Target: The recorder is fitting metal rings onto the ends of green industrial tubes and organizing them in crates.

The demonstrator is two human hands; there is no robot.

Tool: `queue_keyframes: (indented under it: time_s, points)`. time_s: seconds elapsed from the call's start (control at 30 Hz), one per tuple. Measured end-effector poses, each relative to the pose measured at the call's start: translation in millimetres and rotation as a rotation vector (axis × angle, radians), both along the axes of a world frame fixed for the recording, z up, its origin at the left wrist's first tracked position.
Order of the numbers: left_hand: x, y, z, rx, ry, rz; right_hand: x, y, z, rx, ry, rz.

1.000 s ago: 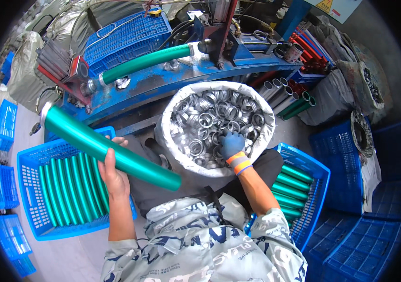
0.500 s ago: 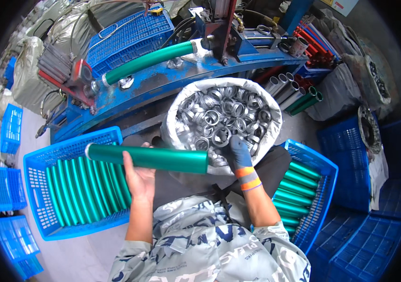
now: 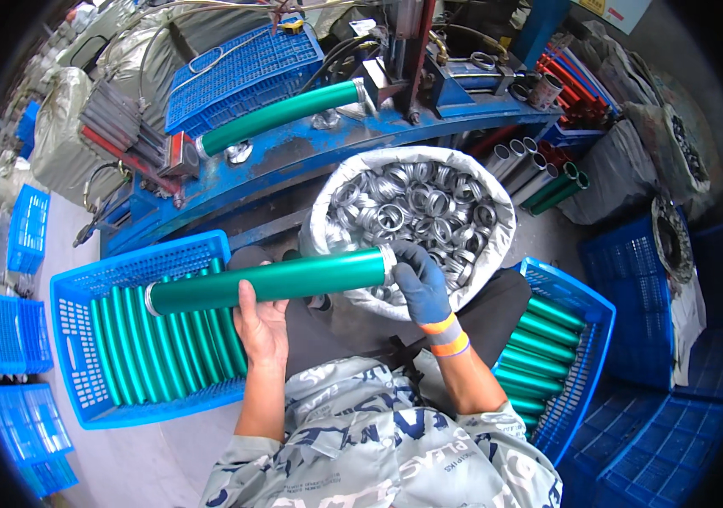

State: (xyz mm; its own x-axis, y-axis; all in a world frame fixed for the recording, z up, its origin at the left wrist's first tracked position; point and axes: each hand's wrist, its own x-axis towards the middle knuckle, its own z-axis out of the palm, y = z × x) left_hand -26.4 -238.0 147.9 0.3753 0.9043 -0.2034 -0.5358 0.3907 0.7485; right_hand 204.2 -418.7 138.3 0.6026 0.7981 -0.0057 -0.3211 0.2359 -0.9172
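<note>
My bare left hand (image 3: 262,330) grips a shiny green metal tube (image 3: 306,278) from below, near its middle. The tube lies almost level across my lap, its right end slightly higher. A silver ring (image 3: 151,299) sits on its left end. At the right end, my right hand (image 3: 422,286), in a blue glove with an orange and grey cuff, pinches another silver ring (image 3: 389,263) against the tube's mouth. How far that ring is seated I cannot tell. Just beyond, a white sack (image 3: 504,222) holds many loose silver rings (image 3: 438,203).
Left of me stands a blue crate (image 3: 65,339) of green tubes; another blue crate (image 3: 603,339) of them is on my right. Ahead, a blue machine bench (image 3: 294,157) carries a clamped green tube (image 3: 285,114). Bare and green tubes (image 3: 518,161) stand behind the sack.
My right hand has come up out of the sack with a silver ring and brought it to the tube's right end. The tube's right end has risen a little; its left end has dropped.
</note>
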Motion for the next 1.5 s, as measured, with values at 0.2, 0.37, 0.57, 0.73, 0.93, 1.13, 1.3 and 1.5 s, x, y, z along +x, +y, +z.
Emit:
queue_keyframes:
  time_s: [0.2,0.37,0.57,0.73,0.93,1.13,1.3,1.5]
  points:
    - [0.0,0.7,-4.4,0.031,0.013,0.019,-7.3,3.0,-6.1,-0.171,-0.051,-0.071]
    - [0.0,15.9,-24.6,-0.041,0.000,0.061,-6.7,25.9,-11.8,-0.158,0.009,-0.113]
    - [-16.8,52.8,-30.0,-0.180,-0.139,0.056,68.4,86.7,-33.8,0.030,0.054,0.058]
    - [-10.0,77.0,-4.8,-0.225,-0.185,0.160,133.5,214.7,2.7,-0.145,-0.639,-0.085]
    - [-25.1,111.7,3.2,-0.193,-0.277,0.104,167.6,355.3,38.2,-0.511,-1.592,-0.264]
    - [-22.7,121.6,-22.5,-0.199,-0.151,0.023,198.3,394.6,23.7,-0.757,-1.813,-0.175]
    - [10.6,135.1,-43.3,-0.186,-0.101,-0.025,185.6,330.2,86.2,-0.157,-1.814,-0.234]
    - [163.4,184.7,-26.0,-0.060,-0.069,-0.155,168.8,157.6,136.3,0.169,-0.767,-0.183]
